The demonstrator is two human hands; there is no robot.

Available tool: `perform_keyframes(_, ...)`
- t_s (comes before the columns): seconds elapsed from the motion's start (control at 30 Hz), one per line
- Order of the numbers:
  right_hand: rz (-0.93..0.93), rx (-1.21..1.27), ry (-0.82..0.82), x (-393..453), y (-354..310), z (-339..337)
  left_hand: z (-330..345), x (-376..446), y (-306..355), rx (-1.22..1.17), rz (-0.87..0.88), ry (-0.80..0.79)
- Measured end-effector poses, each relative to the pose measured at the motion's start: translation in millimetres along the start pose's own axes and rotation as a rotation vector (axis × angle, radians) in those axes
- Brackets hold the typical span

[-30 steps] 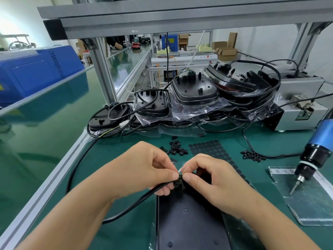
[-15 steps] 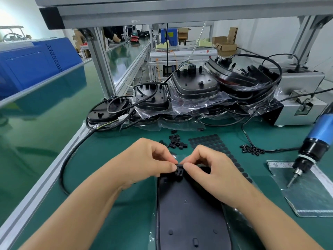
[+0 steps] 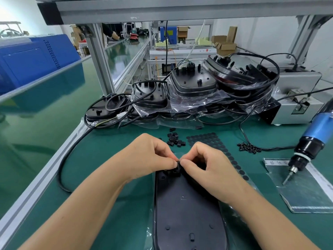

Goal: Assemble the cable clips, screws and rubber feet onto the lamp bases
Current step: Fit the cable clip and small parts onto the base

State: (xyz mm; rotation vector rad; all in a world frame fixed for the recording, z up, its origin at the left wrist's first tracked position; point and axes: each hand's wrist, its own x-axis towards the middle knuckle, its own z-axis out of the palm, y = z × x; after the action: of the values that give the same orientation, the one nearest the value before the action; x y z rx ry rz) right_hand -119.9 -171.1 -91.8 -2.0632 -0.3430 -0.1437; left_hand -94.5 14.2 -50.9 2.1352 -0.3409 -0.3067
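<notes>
left hand (image 3: 149,157), right hand (image 3: 207,163), each grip pinching cable clip (image 3: 177,167) on lamp base (image 3: 187,210)

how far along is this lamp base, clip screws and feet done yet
Early. Both hands, left hand and right hand, pinch a cable clip at the far end of the lamp base; whether it is seated cannot be told. Left: the screws lie in a pile, the screwdriver hangs unused, and the rubber feet sit on their sheet. The stacked bases wait behind.
</notes>
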Motion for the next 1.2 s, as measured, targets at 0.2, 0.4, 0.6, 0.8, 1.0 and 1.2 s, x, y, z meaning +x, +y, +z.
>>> perform_keyframes(0.2, -0.008, 0.065, -0.004, 0, 3, 0, -4, -2, 10, 0.178, 0.060, 0.006)
perform_keyframes(0.4, 0.023, 0.213, 0.174, 6, 12, -35, 5, 12, 40, 0.173, 0.152, 0.003)
perform_keyframes(0.6, 0.035, 0.338, 0.574, 2, 32, -92, 75, 68, 89, 0.437, 0.281, 0.097)
perform_keyframes(0.8, 0.117, 0.508, 0.863, 1, 41, -115, 134, 134, 101, 0.758, 0.243, 0.046)
perform_keyframes(1.0, 0.176, 0.491, 1.070, -2, 47, -129, 150, 159, 86, 0.889, 0.210, -0.012)
perform_keyframes(1.2, 0.222, 0.467, 1.136, -3, 51, -134, 158, 160, 83, 0.946, 0.251, -0.003)
